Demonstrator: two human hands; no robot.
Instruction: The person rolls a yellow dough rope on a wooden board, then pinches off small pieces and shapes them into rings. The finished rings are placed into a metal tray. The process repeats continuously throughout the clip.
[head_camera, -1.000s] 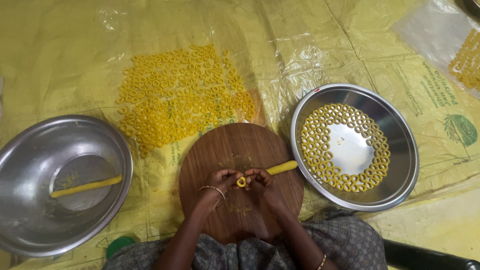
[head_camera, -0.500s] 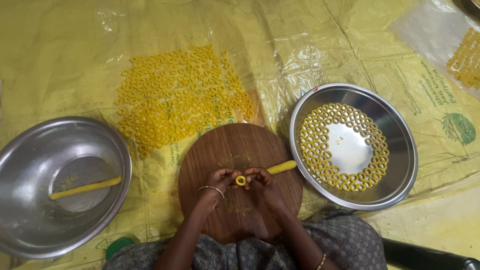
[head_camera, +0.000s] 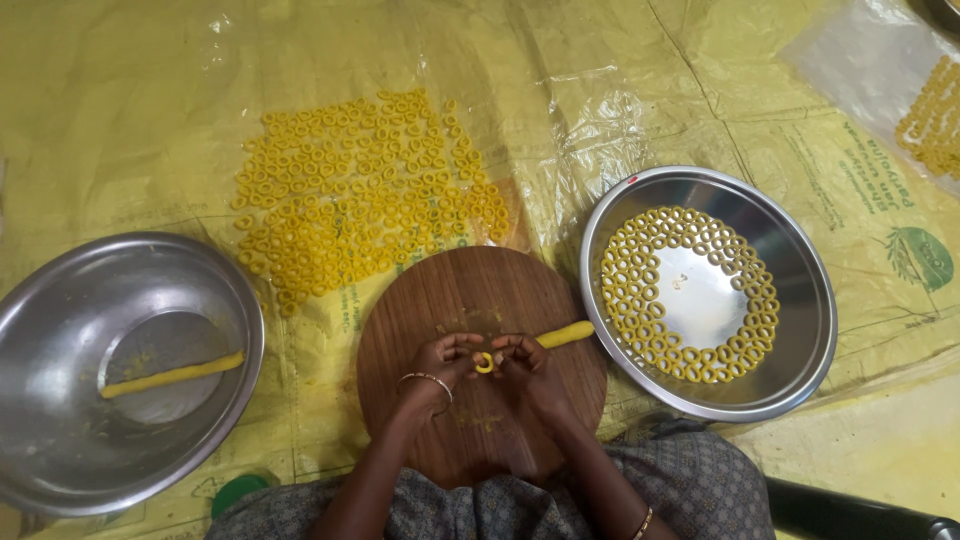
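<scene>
Little has shifted: both hands, left hand and right hand, still pinch a dough ring closed on the wooden board; pinching it off the dough rope seemingly follows.

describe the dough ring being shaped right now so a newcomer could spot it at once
Find the round wooden board at bottom centre, between two steel bowls. Near its middle, the left hand and right hand meet fingertip to fingertip around a small yellow dough ring. It alone is held, and joined to a dough rope.

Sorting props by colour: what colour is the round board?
Dark brown wood grain board, best in the head view.
</scene>
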